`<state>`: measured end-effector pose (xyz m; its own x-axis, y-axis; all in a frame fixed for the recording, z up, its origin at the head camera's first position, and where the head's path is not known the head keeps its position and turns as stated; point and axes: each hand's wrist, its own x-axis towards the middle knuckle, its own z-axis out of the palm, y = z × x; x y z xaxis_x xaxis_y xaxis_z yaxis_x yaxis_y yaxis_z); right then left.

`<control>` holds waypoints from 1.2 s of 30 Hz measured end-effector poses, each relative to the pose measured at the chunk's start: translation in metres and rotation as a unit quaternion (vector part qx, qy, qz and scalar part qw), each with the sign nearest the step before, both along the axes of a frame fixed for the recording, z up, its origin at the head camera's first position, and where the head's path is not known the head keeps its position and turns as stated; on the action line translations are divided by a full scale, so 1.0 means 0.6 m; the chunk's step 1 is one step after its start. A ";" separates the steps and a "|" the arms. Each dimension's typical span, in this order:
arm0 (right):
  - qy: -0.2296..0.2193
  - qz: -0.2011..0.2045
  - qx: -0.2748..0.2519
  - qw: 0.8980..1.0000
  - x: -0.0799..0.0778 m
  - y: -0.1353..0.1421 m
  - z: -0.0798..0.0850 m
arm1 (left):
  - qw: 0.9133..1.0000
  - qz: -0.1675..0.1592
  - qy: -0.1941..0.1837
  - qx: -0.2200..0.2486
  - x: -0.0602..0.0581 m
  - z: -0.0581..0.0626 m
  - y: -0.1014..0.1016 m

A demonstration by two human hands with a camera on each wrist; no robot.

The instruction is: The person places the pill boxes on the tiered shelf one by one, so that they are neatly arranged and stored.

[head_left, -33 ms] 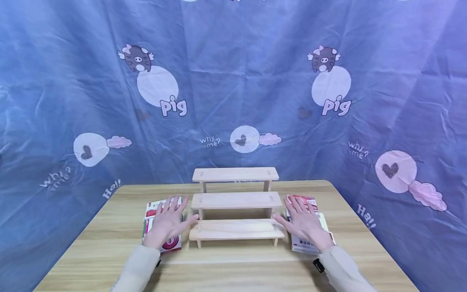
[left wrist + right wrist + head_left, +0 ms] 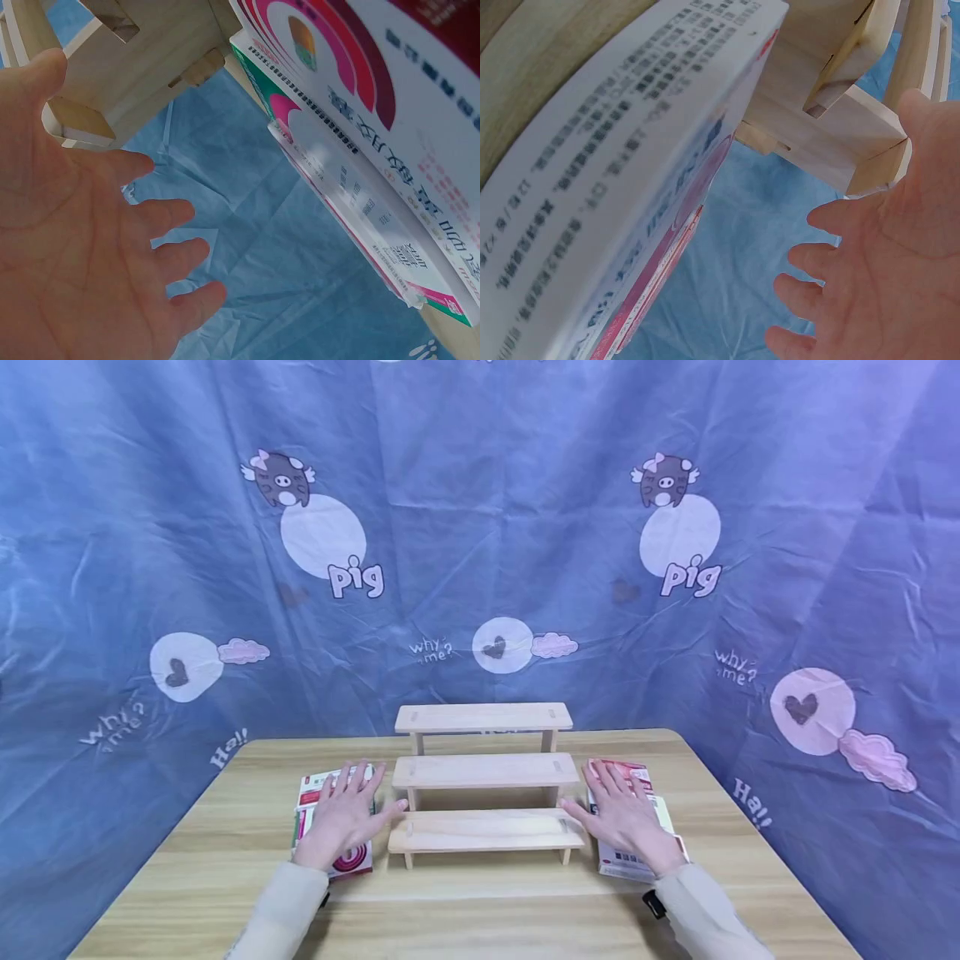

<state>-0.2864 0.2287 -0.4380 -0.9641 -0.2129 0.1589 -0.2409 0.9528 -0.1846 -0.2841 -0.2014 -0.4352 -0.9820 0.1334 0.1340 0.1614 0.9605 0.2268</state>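
Note:
A three-step wooden display stand [image 2: 487, 831] stands in the middle of the table. To its left, my left hand [image 2: 341, 821] is held palm down with fingers spread over several medicine boxes [image 2: 351, 860]; its thumb points at the lowest step. On the other side, my right hand [image 2: 624, 817] is spread the same way above more medicine boxes [image 2: 626, 864]. In the left wrist view a gap shows between the bare palm [image 2: 82, 255] and the printed boxes [image 2: 375, 142]. The right wrist view likewise shows a white printed box [image 2: 622, 142] apart from the fingers.
The light wood table [image 2: 480, 918] reaches back to a blue patterned cloth [image 2: 495, 543] that hangs behind and at both sides. A dark wrist strap [image 2: 654, 905] shows at the right sleeve. The stand's upper steps [image 2: 483, 718] rise towards the back.

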 end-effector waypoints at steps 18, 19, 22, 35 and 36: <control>0.006 -0.005 -0.010 1.000 0.006 0.003 0.008 | 1.000 -0.005 0.012 0.012 -0.003 0.000 0.001; 0.006 -0.005 -0.009 1.000 0.006 0.004 0.009 | 1.000 -0.005 0.013 0.012 -0.003 0.000 0.000; 0.007 -0.004 -0.003 1.000 0.004 0.004 0.013 | 1.000 -0.001 0.016 0.014 -0.001 0.000 -0.003; 0.006 0.003 0.003 1.000 0.007 0.010 0.010 | 1.000 -0.009 0.013 0.006 0.003 -0.002 -0.004; 0.007 0.004 0.005 1.000 0.008 0.009 0.010 | 1.000 -0.008 0.013 0.004 0.003 -0.003 -0.004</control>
<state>-0.2818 0.2343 -0.4320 -0.9601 -0.2221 0.1699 -0.2507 0.9528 -0.1713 -0.2825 -0.2038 -0.4369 -0.9759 0.1486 0.1598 0.1831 0.9559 0.2296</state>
